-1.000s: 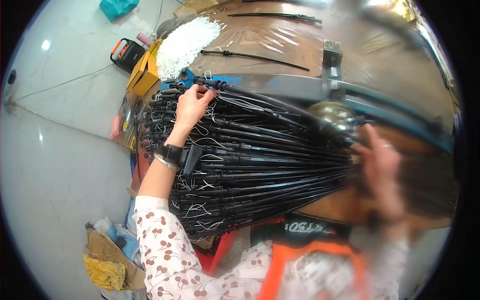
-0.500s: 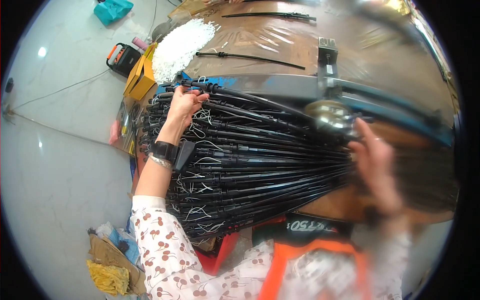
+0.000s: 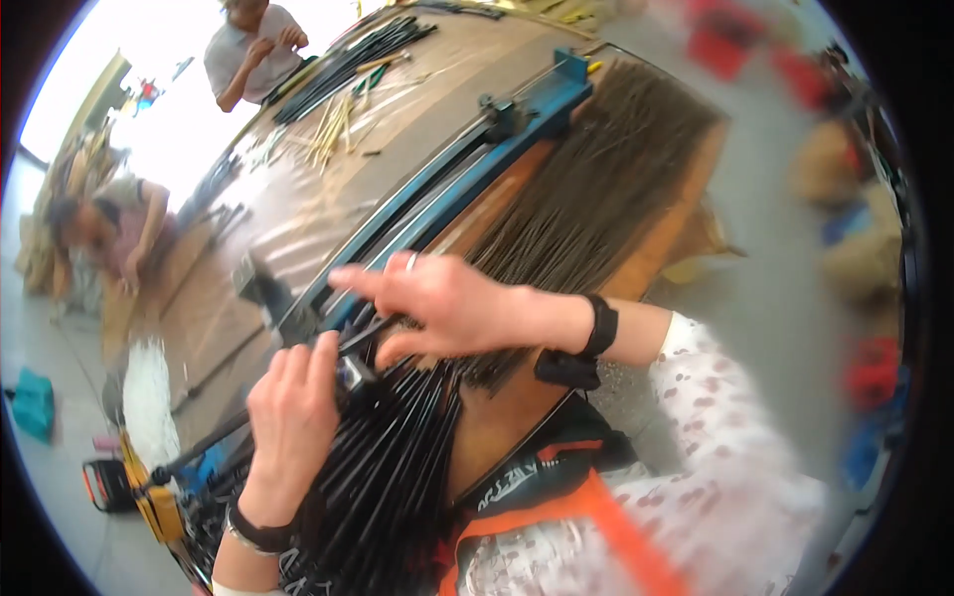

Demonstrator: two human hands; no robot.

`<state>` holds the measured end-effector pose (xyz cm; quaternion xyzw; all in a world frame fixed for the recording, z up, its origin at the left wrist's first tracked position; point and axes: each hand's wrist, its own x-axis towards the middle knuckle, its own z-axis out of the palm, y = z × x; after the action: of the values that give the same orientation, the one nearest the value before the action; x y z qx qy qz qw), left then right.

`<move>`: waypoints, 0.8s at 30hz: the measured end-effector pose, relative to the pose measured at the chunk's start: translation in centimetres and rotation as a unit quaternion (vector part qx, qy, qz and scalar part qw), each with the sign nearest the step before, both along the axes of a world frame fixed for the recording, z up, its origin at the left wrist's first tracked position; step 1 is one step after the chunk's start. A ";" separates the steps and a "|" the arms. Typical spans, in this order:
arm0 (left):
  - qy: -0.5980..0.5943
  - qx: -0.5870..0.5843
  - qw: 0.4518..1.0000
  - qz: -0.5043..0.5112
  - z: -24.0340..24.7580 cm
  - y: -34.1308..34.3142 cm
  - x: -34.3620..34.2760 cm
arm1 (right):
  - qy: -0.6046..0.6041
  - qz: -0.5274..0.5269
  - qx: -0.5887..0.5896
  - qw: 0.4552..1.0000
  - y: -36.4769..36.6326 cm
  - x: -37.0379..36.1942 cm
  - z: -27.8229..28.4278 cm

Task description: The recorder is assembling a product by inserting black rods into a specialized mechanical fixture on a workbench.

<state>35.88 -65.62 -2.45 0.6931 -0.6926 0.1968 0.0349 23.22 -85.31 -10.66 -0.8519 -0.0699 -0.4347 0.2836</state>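
My left hand is closed around a long black rod, its fingers bent together beside the end of a blue metal rail fixture. The rod slants up from the lower left and passes under that hand. Just right of the left fingertips is a small shiny metal part. My right hand is over the fixture's near end, index finger stretched out and thumb apart, with the dark rod end between them. Below both hands, a fan of black rods spreads toward me.
A thick bundle of thin dark rods lies right of the fixture. Far left are a white pile of small pieces, a yellow box and a teal bag. Two people are across the table, one nearer the left.
My view has turned to the right along the table. My left hand has come from the rods' tied ends to the fixture. My right hand is now close beside it, no longer over the round shiny part.
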 end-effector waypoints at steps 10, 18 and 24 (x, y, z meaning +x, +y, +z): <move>0.024 -0.003 0.999 -0.021 0.9 -4.0 5.8 | 0.170 -0.110 0.009 0.979 -10.4 -4.5 -2.3; -0.039 0.081 0.996 0.016 0.9 -0.7 10.0 | 0.324 0.079 0.185 0.924 -8.4 -3.3 -1.8; 0.010 0.053 0.998 -0.025 -0.9 -0.8 7.6 | 0.070 -0.012 0.032 0.997 -2.1 1.6 -3.2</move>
<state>43.47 -66.38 -3.35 0.6786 -0.7186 0.1515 0.0097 24.81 -87.44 -13.88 -0.8716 -0.0258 -0.3791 0.3098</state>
